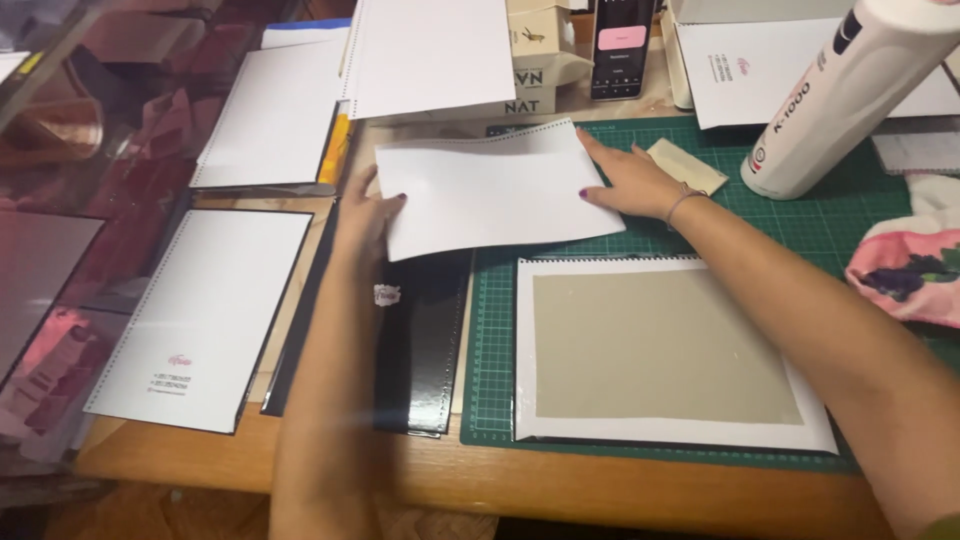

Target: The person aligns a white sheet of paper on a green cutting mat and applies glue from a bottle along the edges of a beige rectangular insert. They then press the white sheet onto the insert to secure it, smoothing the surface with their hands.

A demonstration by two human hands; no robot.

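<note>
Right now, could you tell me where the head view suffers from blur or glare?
Head view: the left hand and its forearm smear with motion blur; the right hand on the white sheet is sharper; the black cover carries a soft glare streak.

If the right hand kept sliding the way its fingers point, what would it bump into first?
The right hand lies flat on the white perforated sheet, fingers aimed up and left. Going on, it would probably first meet the stack of small cardboard boxes behind the sheet, though depth is hard to judge.
</note>
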